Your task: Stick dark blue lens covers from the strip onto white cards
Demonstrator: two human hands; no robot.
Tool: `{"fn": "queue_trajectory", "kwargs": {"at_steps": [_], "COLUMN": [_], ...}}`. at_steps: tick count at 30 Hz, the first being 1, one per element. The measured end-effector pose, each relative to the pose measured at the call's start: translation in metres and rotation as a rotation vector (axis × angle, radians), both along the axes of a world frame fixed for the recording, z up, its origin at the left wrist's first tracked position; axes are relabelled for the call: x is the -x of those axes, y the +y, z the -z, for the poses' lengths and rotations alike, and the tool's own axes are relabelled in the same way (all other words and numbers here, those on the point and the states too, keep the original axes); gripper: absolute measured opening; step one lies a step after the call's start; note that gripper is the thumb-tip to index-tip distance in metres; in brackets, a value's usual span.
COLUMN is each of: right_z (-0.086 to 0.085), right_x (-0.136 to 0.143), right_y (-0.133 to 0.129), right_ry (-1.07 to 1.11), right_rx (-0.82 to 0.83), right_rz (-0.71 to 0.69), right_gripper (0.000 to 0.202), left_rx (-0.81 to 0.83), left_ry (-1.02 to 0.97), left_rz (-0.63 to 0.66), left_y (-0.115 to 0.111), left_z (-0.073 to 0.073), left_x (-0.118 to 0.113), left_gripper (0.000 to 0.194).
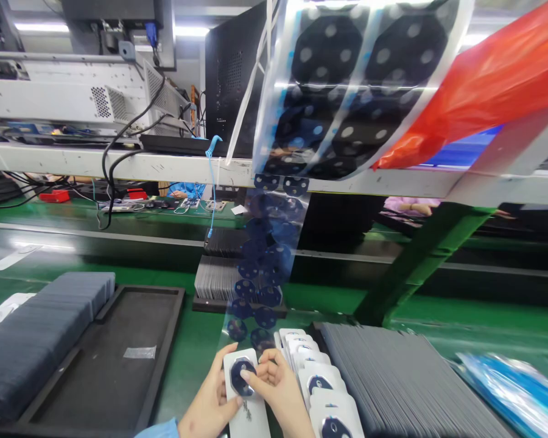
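Note:
My left hand grips a white rectangular panel by its left edge, fingers behind and thumb on its face. A dark, roughly octagonal sticker sits on the panel's upper part. The thumb of my right hand presses on that sticker, while its other fingers curl at the panel's right edge. Just behind my hands hangs a clear strip of dark round stickers, fed down from a large roll. Right of my right hand stands a row of white panels bearing similar dark stickers.
Grey panels stand packed at right; more dark panels lie left beside a black tray. Behind the strip is another rack of panels. A white shelf beam crosses above, with red plastic hanging right. Other people sit beyond.

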State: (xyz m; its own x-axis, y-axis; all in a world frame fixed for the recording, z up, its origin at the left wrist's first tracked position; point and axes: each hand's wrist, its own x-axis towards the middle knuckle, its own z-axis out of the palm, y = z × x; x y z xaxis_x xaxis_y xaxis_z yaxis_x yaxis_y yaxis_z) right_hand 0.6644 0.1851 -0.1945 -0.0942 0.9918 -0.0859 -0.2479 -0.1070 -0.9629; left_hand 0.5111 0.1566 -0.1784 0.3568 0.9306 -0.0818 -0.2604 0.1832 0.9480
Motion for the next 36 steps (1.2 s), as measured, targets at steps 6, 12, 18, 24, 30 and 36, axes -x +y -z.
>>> {"fn": "queue_trajectory", "kwargs": {"at_steps": [6,12,18,24,30,36], "right_z": [0.004,-0.003,-0.012,-0.001,0.008,0.003], "right_x": [-0.001,0.000,0.002,0.000,-0.004,-0.003], "right_y": [0.001,-0.001,-0.004,0.000,0.002,0.001], "right_ry": [-0.017,-0.026,-0.020,-0.018,0.017,0.010], "right_rx": [0.009,0.015,0.018,0.016,0.035,0.044], "right_rz": [0.004,0.015,0.044,0.018,-0.017,0.001], "right_gripper": [0.057,0.057,0.056,0.057,0.058,0.058], "left_rx": [0.000,0.004,0.007,0.005,0.006,0.004], "left_ry": [-0.017,-0.024,-0.026,-0.032,-0.003,-0.018], "left_rz": [-0.002,0.005,0.006,0.007,-0.010,-0.020], "left_y": [-0.002,-0.002,-0.003,-0.004,-0.004,-0.002], "left_z": [0.001,0.000,-0.001,-0.001,0.002,0.005], "left_x": [-0.001,0.000,0.000,0.000,0.001,0.001], "left_gripper": [0.091,0.093,0.090,0.088,0.089,0.089]}}
